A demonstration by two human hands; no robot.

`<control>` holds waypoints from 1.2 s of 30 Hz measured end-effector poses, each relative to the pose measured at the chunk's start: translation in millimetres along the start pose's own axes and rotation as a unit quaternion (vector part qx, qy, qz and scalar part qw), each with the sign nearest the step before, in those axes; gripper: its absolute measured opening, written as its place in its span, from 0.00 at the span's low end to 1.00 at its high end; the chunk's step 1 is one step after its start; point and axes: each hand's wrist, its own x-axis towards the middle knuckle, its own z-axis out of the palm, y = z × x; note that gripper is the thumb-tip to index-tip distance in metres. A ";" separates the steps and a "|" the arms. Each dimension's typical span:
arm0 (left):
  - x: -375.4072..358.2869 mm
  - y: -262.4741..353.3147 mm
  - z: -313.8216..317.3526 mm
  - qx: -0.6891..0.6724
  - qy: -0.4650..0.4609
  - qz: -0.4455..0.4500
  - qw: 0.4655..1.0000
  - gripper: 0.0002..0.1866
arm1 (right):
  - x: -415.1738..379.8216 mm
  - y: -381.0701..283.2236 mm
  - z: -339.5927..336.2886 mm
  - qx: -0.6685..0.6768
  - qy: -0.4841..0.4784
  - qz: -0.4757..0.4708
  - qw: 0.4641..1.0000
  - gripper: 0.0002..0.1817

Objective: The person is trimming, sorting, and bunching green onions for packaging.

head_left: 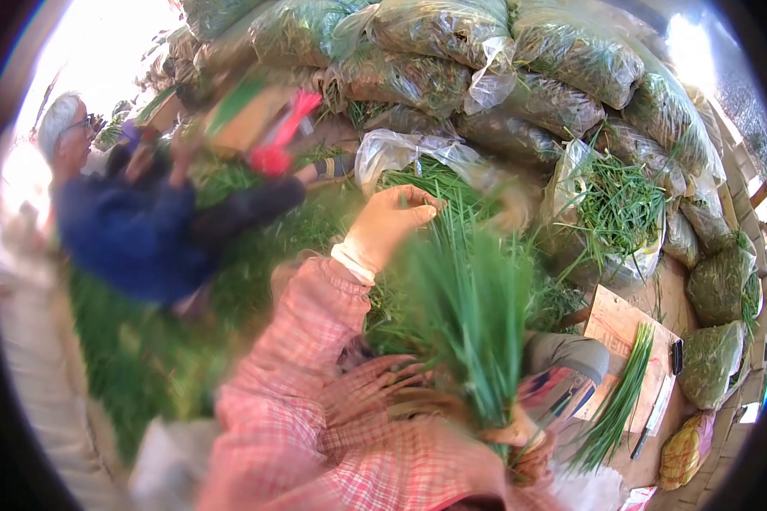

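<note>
Two hands worked one bunch of green chives (469,324), which stood nearly upright with its long axis running from the bound base low in the picture up to the loose tips, fanning slightly toward the top. The right hand (520,443) gripped the base of the bunch, its fingers wrapped tight around the stems (blur hid the fingertips themselves). The left hand (388,223), at the end of a pink checked sleeve (315,341), was raised at the tips of the bunch, thumb and fingers drawn together in a pinch on a few blades.

Just right of the bunch, a wooden board (622,328) lay near the right edge of the work surface, with a smaller bundle of chives (618,400) laid across it, pointing from lower left to upper right. A knife (652,422) rested along the board's right edge.

Beyond the hands an open plastic bag of chives (614,213) stood, and behind it filled plastic sacks of greens (503,51) were stacked high. At the left, a person in a blue top (128,234) sat among more greens, too blurred for their hands to be made out.
</note>
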 end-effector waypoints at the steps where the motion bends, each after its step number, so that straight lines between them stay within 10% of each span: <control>1: 0.0 2.7 0.8 0.006 -0.010 -0.009 1.000 0.11 | -2.8 -6.8 6.0 -0.018 0.006 -0.007 1.000 0.43; 9: 8.4 6.5 2.4 -0.096 -0.064 -0.004 0.993 0.13 | -8.5 -10.5 7.2 -0.046 0.021 -0.035 0.998 0.41; 16: 34.1 42.5 -44.7 -0.139 0.117 0.141 0.973 0.07 | -22.5 8.4 -1.9 -0.039 0.030 -0.091 0.995 0.38; 23: 69.3 45.5 -230.2 0.357 0.309 0.248 0.846 0.15 | -32.4 11.2 -4.0 -0.078 0.038 -0.194 0.977 0.35; 30: 44.2 -19.3 3.0 0.457 0.030 0.182 0.870 0.30 | -31.2 13.7 -8.0 -0.155 -0.002 -0.275 0.949 0.32; 32: 24.4 -18.1 66.6 0.190 -0.101 0.092 0.972 0.24 | -32.1 18.2 -11.3 -0.177 -0.013 -0.293 0.939 0.31; 36: 24.2 -32.5 114.9 -0.158 -0.231 -0.056 0.958 0.23 | -34.1 24.2 -19.6 -0.216 -0.031 -0.332 0.918 0.29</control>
